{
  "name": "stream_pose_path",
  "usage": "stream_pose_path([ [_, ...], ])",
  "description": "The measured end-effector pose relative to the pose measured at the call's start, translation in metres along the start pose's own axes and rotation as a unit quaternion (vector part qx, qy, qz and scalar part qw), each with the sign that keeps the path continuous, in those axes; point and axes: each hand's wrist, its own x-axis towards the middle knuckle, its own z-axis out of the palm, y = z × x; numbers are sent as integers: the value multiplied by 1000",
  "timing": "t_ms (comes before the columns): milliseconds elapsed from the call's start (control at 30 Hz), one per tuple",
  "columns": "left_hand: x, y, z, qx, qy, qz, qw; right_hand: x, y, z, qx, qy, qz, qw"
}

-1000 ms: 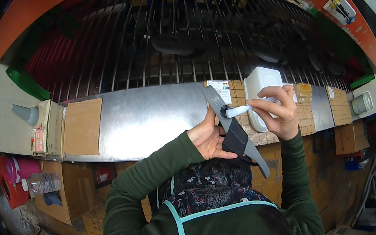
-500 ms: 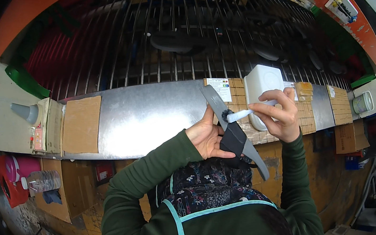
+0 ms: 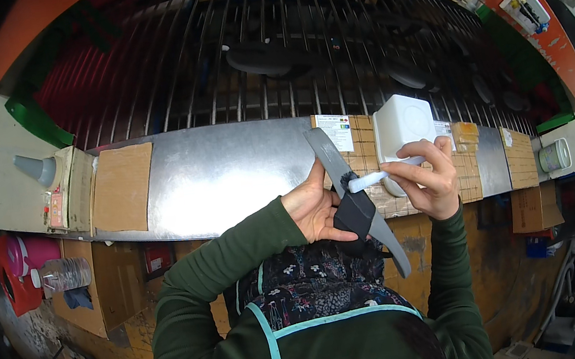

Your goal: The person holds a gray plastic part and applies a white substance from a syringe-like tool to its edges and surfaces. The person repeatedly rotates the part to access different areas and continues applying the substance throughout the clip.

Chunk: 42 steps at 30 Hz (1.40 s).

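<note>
My left hand (image 3: 314,212) grips a slide sandal (image 3: 355,214) with a grey sole and a black strap, tilted in front of my body above the bench edge. The thumb lies along the sole's edge; some fingers are hidden behind or under the strap. Pinched between the fingertips of my right hand (image 3: 431,177) is a brush (image 3: 369,181) with a white handle and dark bristles. Its bristles meet the sandal where the strap joins the sole. Behind my right hand, a white plastic container (image 3: 403,123) stands on the bench.
A metal bench top (image 3: 222,181) runs across, with cardboard (image 3: 123,188) at its left. Beyond it lies a roller conveyor (image 3: 176,70) carrying dark sandals (image 3: 267,61). A yellow block (image 3: 465,131) sits right of the container. At the left are a grey nozzle-like piece (image 3: 36,169) and a plastic bottle (image 3: 66,275).
The brush handle has tilted and its head end has shifted slightly toward me, the bristles staying at the strap's edge. The sandal and both hands stay nearly in place.
</note>
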Motion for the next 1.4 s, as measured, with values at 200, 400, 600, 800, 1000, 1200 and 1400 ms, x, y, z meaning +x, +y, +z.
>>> stream_pose_path([
  [200, 1, -4, 1, -24, -10, -8, 1000, -3, 4, 3, -6, 23, -21, 1000],
  [400, 0, -3, 4, 2, 25, 2, 1000, -5, 3, 4, 20, 17, 16, 1000],
  [600, 3, -4, -2, -46, 4, -7, 999, -7, -1, -1, 11, -12, 16, 1000],
  [800, 3, -6, -3, -22, -12, -10, 1000, -6, 5, -5, 3, -18, -18, 1000],
  [1000, 2, -7, 4, 27, 15, -16, 999, -4, 14, -9, 77, -41, 9, 996],
  [1200, 5, -9, 2, 3, 2, -46, 999, 6, 13, 2, 74, 34, 82, 993],
  [1400, 6, -12, 2, 16, 33, -54, 998, 20, 12, -1, 35, 14, 34, 999],
])
